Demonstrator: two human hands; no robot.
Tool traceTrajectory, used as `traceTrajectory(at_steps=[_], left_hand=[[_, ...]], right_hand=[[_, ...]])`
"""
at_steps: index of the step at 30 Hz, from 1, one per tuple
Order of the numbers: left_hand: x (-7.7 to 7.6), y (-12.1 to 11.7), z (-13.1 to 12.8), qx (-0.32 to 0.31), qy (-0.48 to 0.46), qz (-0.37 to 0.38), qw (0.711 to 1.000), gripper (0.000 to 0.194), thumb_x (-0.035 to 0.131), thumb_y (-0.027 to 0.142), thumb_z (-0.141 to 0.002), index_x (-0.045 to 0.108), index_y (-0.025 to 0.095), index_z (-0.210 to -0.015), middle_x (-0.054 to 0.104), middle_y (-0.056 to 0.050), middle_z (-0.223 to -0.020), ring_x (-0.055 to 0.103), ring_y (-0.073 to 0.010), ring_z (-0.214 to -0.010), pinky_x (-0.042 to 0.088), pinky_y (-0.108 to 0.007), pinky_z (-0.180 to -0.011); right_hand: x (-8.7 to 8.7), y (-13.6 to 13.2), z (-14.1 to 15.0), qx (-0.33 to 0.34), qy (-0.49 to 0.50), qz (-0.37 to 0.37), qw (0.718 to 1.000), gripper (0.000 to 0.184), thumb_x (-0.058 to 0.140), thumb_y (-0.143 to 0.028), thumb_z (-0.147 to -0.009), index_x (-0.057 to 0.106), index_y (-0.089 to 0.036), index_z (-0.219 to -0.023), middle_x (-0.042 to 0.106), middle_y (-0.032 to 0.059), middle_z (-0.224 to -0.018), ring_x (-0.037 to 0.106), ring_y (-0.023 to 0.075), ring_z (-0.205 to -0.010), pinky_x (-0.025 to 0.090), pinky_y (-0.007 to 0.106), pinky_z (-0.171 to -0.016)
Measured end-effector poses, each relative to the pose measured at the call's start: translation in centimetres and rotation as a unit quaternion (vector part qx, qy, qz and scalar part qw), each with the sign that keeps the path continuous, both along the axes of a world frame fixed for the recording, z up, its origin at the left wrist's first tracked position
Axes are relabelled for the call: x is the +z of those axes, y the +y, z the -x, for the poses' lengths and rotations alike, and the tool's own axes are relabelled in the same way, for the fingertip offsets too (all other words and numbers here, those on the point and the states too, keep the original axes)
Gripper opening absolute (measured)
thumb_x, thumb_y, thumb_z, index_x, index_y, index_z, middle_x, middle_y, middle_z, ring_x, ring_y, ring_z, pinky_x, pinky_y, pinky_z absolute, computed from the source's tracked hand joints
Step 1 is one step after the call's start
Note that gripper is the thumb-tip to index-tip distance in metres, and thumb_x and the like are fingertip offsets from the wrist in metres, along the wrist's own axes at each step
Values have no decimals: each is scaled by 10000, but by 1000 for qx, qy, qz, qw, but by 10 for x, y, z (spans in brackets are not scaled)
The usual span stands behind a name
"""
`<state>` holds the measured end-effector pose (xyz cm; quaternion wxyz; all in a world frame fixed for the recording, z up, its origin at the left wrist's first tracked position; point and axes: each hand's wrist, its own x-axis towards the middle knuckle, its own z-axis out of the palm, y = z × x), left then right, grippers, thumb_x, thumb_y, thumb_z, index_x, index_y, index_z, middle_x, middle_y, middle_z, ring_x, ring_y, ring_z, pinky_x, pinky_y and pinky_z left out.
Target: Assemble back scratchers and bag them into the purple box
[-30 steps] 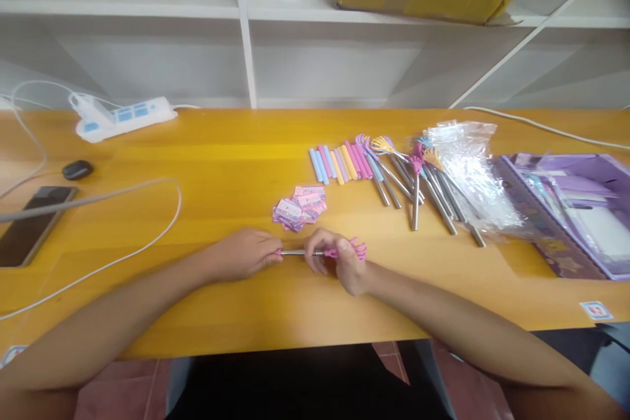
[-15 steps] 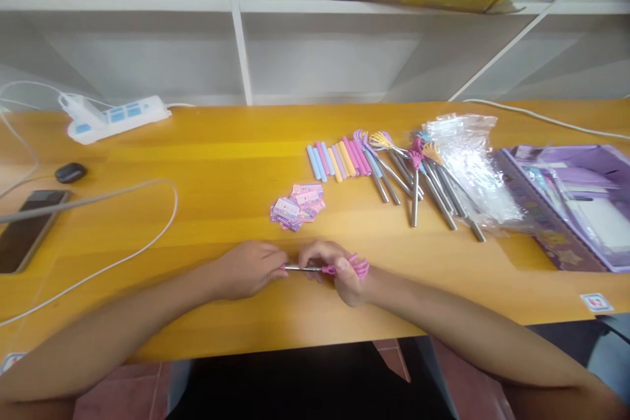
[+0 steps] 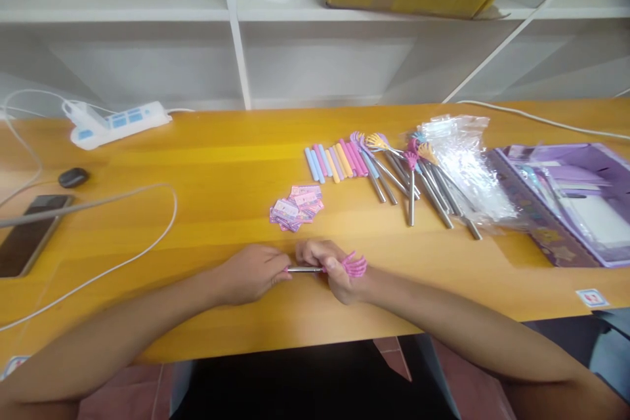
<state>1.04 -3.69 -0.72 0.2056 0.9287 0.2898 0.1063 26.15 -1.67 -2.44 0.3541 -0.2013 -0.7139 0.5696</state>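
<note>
Between my hands lies a back scratcher [image 3: 304,270] with a metal rod and a pink claw-shaped head, held level above the table's near part. My left hand [image 3: 254,273] is closed round its left end, where a sliver of pink shows; the rest of that end is hidden. My right hand [image 3: 329,269] grips it just below the pink head, thumb on top and fingers curled. Beyond my hands sits a loose pile of small printed cards [image 3: 296,208]. Behind that pile, coloured tubes [image 3: 337,162] in blue, pink, yellow and purple lie in a row.
More back scratchers [image 3: 412,190] lie in a heap to the right, against clear plastic bags [image 3: 467,167]. A purple box [image 3: 546,230] stands at far right. On the left are a power strip [image 3: 121,125], a phone [image 3: 32,236], a black earbud case [image 3: 73,177] and a white cable [image 3: 162,236].
My right fingers have closed more tightly round the back scratcher near its head. My left hand keeps its hold. The view has shifted slightly.
</note>
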Motion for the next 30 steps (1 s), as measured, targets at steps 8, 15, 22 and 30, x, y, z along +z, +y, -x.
traceTrajectory(at_steps=[8,15,22,30], left_hand=[[7,7,2,26,-26,114,993,387,355,453,-1149,620,196,-1033,702,-60,-911,632,-204,-777,443,-312,-733],[13,11,3,23,-30,173,984,341,386,419,-1141,591,208,-968,647,-22,-858,577,-179,-756,408,-296,-750],[17,18,4,13,-29,210,977,412,388,460,-1130,500,202,-829,534,0,-782,472,-161,-702,346,-294,-689],[25,25,15,33,-103,365,924,466,428,529,-1111,482,205,-780,576,21,-685,504,-131,-608,366,-261,-621]], right_hand=[[1,12,-5,17,-33,-29,999,588,197,-663,-1116,525,-197,-973,494,19,-795,418,139,-641,353,295,-620],[-1,17,-3,-19,50,23,998,677,249,-698,-1104,652,-165,-990,523,18,-774,449,122,-622,373,280,-613],[3,20,-4,-66,84,12,994,706,271,-607,-1129,779,-149,-955,521,21,-689,457,119,-585,358,290,-606],[49,82,-55,-214,158,40,963,647,467,-635,-1019,804,-161,-736,508,41,-597,507,127,-602,340,327,-591]])
